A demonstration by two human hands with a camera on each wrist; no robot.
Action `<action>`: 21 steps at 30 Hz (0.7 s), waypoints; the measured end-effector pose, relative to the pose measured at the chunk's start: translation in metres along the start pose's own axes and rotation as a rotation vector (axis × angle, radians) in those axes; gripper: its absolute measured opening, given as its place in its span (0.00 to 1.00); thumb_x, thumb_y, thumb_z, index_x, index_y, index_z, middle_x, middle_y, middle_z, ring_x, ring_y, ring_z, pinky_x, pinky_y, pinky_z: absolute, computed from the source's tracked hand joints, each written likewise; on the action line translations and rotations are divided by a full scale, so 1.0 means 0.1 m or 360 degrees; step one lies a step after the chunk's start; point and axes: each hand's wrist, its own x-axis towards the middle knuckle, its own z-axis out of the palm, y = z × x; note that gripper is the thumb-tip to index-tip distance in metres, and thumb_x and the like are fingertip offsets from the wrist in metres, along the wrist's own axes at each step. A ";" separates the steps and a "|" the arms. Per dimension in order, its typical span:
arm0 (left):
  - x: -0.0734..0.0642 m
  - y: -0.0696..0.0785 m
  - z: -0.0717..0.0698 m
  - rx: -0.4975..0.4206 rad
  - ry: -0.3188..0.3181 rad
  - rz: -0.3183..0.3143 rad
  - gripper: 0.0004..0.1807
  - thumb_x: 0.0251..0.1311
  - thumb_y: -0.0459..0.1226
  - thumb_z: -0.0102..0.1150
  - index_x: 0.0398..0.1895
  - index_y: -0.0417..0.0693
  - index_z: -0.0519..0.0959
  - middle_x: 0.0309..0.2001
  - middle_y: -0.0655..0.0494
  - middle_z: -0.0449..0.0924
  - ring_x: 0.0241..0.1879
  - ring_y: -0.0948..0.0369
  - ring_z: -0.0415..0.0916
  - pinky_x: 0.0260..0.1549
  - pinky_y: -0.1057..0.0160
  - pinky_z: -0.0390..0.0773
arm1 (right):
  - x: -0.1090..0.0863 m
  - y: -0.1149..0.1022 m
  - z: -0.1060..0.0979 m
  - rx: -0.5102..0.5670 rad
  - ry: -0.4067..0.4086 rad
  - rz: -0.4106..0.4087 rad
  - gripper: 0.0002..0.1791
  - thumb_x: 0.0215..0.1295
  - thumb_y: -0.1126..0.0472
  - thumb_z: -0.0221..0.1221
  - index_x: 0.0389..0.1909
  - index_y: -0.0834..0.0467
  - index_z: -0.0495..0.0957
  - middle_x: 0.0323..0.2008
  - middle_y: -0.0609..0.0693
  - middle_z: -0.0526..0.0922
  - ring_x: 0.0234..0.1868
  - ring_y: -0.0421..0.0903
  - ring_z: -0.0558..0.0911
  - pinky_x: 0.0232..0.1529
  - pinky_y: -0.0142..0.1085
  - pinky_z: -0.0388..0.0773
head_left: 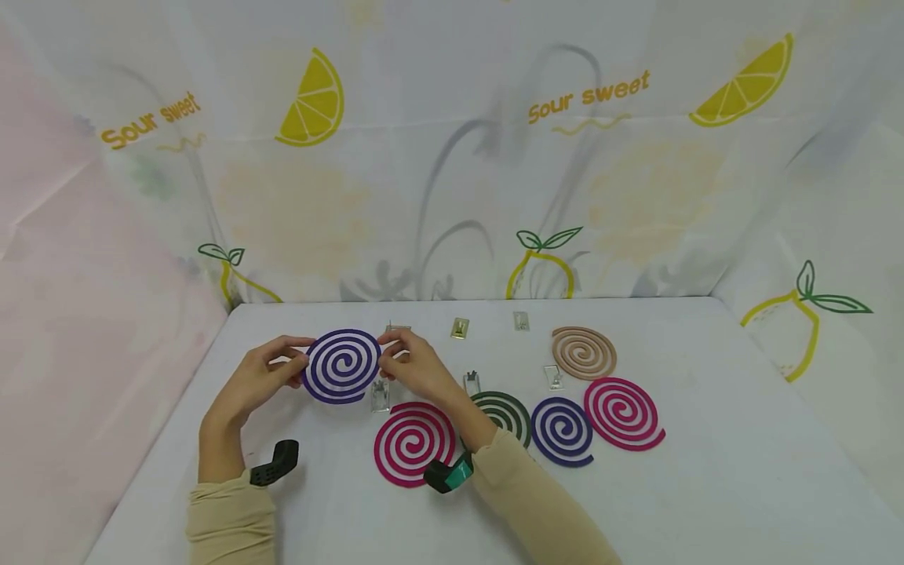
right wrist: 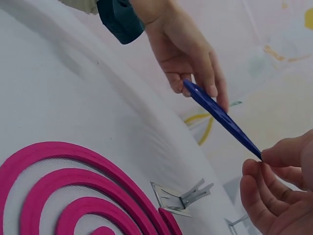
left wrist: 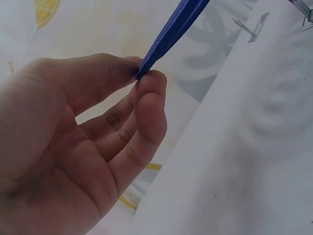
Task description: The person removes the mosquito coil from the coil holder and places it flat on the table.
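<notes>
A dark blue mosquito coil (head_left: 344,365) is held up above the left part of the table, its flat face toward the head camera. My left hand (head_left: 264,377) pinches its left edge between thumb and fingers. On the opposite edge, my right hand (head_left: 417,365) pinches it the same way. Edge-on in the left wrist view, the blue coil (left wrist: 173,34) shows as a narrow strip at the fingertips. A metal coil stand (head_left: 380,395) is on the table just below it, and a pink coil (head_left: 414,445) lies nearer to me.
Right of my right forearm lie a green coil (head_left: 519,412), another blue coil (head_left: 563,431), a second pink coil (head_left: 623,413) and a tan coil (head_left: 585,353). Several small metal stands, such as the gold one (head_left: 460,328) and a silver one (head_left: 521,321), sit toward the back edge.
</notes>
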 end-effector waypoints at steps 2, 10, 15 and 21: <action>-0.02 0.00 -0.02 0.0002 -0.0026 0.0003 0.22 0.67 0.41 0.52 0.61 0.42 0.69 0.44 0.42 0.75 0.31 0.66 0.80 0.35 0.69 0.79 | -0.02 0.00 0.01 -0.0023 -0.0007 -0.0027 0.16 0.65 0.65 0.55 0.54 0.59 0.71 0.40 0.56 0.81 0.37 0.53 0.83 0.36 0.33 0.79; -0.08 -0.01 -0.07 0.0043 -0.0100 -0.0046 0.22 0.67 0.42 0.52 0.61 0.45 0.69 0.46 0.44 0.73 0.31 0.64 0.80 0.35 0.69 0.76 | -0.10 0.02 0.05 -0.0089 -0.0024 -0.0076 0.16 0.64 0.65 0.56 0.53 0.58 0.72 0.40 0.55 0.81 0.33 0.42 0.80 0.32 0.27 0.77; -0.11 -0.01 -0.09 0.0095 -0.0135 -0.0072 0.22 0.67 0.43 0.52 0.61 0.45 0.69 0.46 0.44 0.73 0.32 0.64 0.79 0.36 0.70 0.75 | -0.15 0.00 0.07 -0.0109 -0.0030 -0.0070 0.16 0.64 0.64 0.57 0.53 0.58 0.72 0.40 0.54 0.81 0.34 0.39 0.79 0.33 0.27 0.77; -0.14 -0.02 -0.10 0.0130 -0.0156 -0.0034 0.21 0.66 0.43 0.53 0.58 0.43 0.71 0.46 0.44 0.77 0.33 0.65 0.80 0.37 0.70 0.75 | -0.20 0.02 0.09 -0.0125 -0.0022 -0.0052 0.16 0.64 0.63 0.57 0.52 0.56 0.73 0.41 0.52 0.81 0.39 0.42 0.79 0.34 0.26 0.75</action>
